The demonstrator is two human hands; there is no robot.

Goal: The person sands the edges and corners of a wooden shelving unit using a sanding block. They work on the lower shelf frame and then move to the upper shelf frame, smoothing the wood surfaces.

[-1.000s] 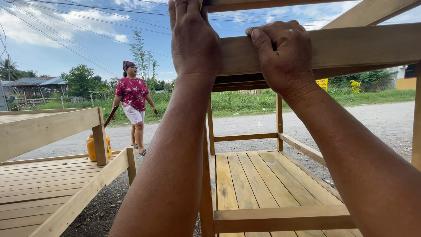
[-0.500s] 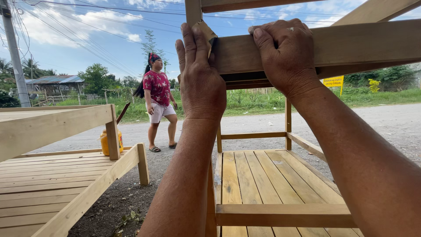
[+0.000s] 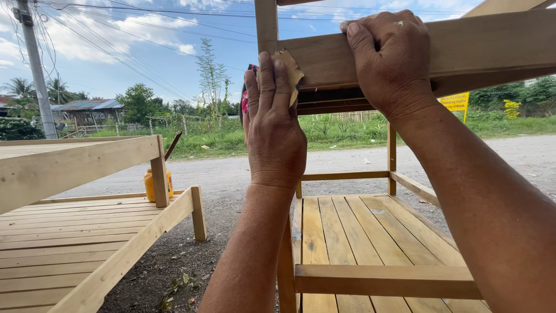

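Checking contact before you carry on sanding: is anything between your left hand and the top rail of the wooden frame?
Only the sandpaper: the left hand presses it against the top rail. The right hand grips the rail directly.

Pale slatted wooden frame [image 3: 87, 232] at left; yellow bottle [image 3: 150, 185] behind its post. Gravel road [image 3: 509, 159] beyond. Utility pole [image 3: 36, 69], tin-roofed house [image 3: 87, 110], yellow sign [image 3: 456, 101] on grass.

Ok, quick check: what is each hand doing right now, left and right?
Left hand: fingers flat, pressing a sandpaper piece against the wooden frame's post.
Right hand: closed over the top rail, gripping it.
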